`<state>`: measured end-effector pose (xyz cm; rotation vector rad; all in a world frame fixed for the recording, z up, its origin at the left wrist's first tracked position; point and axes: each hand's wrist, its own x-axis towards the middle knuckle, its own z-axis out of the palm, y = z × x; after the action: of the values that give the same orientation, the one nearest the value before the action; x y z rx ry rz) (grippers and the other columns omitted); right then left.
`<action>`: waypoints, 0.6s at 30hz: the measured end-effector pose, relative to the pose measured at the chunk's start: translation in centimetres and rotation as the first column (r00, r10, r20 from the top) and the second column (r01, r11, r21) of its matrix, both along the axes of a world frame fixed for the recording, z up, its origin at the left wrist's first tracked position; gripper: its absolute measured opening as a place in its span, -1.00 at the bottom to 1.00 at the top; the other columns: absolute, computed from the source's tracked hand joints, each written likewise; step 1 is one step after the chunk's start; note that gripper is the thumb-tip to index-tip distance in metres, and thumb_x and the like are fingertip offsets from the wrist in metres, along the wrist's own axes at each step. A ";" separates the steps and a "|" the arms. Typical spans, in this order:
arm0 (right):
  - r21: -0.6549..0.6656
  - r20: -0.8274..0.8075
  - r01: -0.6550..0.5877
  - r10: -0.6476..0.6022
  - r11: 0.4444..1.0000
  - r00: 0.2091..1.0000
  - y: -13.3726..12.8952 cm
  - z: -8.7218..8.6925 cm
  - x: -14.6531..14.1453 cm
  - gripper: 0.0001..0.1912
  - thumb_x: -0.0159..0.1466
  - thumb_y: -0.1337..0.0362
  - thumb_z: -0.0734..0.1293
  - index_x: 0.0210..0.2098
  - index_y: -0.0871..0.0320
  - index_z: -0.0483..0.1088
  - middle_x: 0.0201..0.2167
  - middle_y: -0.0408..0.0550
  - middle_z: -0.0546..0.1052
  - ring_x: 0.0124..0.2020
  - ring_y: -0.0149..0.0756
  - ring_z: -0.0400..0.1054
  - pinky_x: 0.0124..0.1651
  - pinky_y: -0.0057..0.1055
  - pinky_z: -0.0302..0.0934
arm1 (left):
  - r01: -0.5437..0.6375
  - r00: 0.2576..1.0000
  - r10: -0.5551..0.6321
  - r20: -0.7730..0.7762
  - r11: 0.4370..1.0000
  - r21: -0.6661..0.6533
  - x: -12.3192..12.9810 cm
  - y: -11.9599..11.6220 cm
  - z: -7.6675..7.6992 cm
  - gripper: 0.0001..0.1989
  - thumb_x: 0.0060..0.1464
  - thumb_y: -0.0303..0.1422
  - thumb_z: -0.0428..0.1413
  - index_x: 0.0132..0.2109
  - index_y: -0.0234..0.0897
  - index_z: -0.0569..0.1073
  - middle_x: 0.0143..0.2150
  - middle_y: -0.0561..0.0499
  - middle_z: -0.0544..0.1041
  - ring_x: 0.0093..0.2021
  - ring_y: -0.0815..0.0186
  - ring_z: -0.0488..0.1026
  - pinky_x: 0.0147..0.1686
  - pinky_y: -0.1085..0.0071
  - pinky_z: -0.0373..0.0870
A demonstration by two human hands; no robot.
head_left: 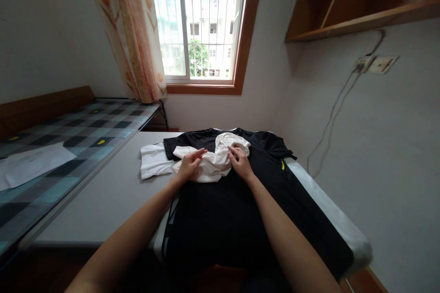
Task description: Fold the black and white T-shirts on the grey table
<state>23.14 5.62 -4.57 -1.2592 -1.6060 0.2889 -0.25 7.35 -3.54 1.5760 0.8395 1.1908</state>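
A crumpled cream-white cloth garment (216,165) lies bunched on a black short-sleeved shirt (223,219), which is spread flat on the table. My left hand (189,165) rests on the left part of the white garment, its fingers stretched toward the right and not closed round it. At the bunched right end is my right hand (239,163), touching the fabric with its fingers extended and apart. Some of the fingertips are hard to make out against the cloth. White fabric (155,161) sticks out from under the black shirt's left sleeve.
The grey-white table (103,192) stands beside a bed with a checked cover (103,123), where papers (37,162) lie. A curtain (134,32) hangs by the barred window (206,23). Wooden shelves (360,16) and a socket with a hanging cable (330,123) are on the right wall.
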 end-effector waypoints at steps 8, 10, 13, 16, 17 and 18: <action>0.233 -0.068 0.146 -0.134 0.961 0.989 -0.5 1.0 0.3 -0.44 0.26 0.36 0.08 0.23 0.17 0.28 0.14 0.12 0.32 0.22 -0.19 0.17 0.30 -0.15 0.05 | 0.136 0.716 0.266 -0.646 0.854 0.502 0.0 -2.3 1.0 -0.39 0.00 -0.46 0.16 0.24 -0.12 0.33 0.11 -0.09 0.48 0.06 0.09 0.44 0.08 0.15 0.31; 0.297 -0.096 0.265 -0.248 0.917 0.964 -0.8 1.5 0.9 -0.39 0.24 0.39 0.07 0.29 0.15 0.19 0.20 0.14 0.23 0.27 -0.16 0.09 0.30 -0.10 0.03 | 0.102 0.727 0.310 -0.613 0.834 0.542 -0.5 -1.8 1.2 -0.55 0.04 -0.53 0.07 0.09 -0.14 0.47 -0.05 -0.05 0.56 -0.08 0.18 0.49 0.01 0.21 0.34; 0.344 -0.158 0.421 -0.390 0.839 0.907 -1.3 2.2 1.5 -0.33 0.26 0.39 0.04 0.38 0.09 -0.01 0.29 0.16 0.08 0.31 -0.09 0.02 0.23 -0.02 0.11 | -0.083 0.838 0.379 -0.393 0.800 0.594 -1.3 -1.0 2.1 -0.75 0.07 -0.51 0.01 -0.20 -0.23 0.55 -0.27 -0.01 0.57 -0.24 0.26 0.48 -0.12 0.31 0.36; 0.369 -0.139 0.487 -0.471 0.791 0.871 -1.5 2.6 1.4 -0.36 0.32 0.34 0.01 0.39 0.09 -0.08 0.28 0.20 0.07 0.32 -0.05 -0.01 0.23 0.02 0.08 | -0.379 0.857 0.503 -0.113 0.764 0.522 -2.2 -0.3 3.1 -0.79 0.06 -0.47 0.00 -0.27 -0.25 0.54 -0.33 0.02 0.54 -0.30 0.30 0.45 -0.26 0.40 0.37; 0.374 -0.111 0.486 -0.482 0.790 0.869 -1.5 2.7 1.3 -0.38 0.33 0.32 0.01 0.39 0.09 -0.06 0.26 0.20 0.11 0.31 -0.05 -0.01 0.24 0.03 0.05 | -0.445 0.844 0.533 -0.062 0.759 0.476 -2.5 0.0 3.3 -0.78 0.04 -0.47 0.00 -0.26 -0.26 0.53 -0.33 0.02 0.54 -0.31 0.31 0.45 -0.28 0.41 0.37; 0.367 -0.077 0.477 -0.484 0.799 0.871 -1.5 2.6 1.2 -0.39 0.34 0.29 0.03 0.38 0.10 -0.05 0.24 0.20 0.14 0.30 -0.05 0.01 0.26 0.02 0.03 | -0.491 0.829 0.557 -0.037 0.759 0.427 -2.8 0.3 3.4 -0.78 0.03 -0.46 -0.01 -0.27 -0.26 0.53 -0.35 0.02 0.54 -0.32 0.30 0.46 -0.30 0.41 0.37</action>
<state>24.35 4.07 -1.94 -1.3138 -1.2208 -0.3438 -3.08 7.68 -0.10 1.8486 1.2681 1.7455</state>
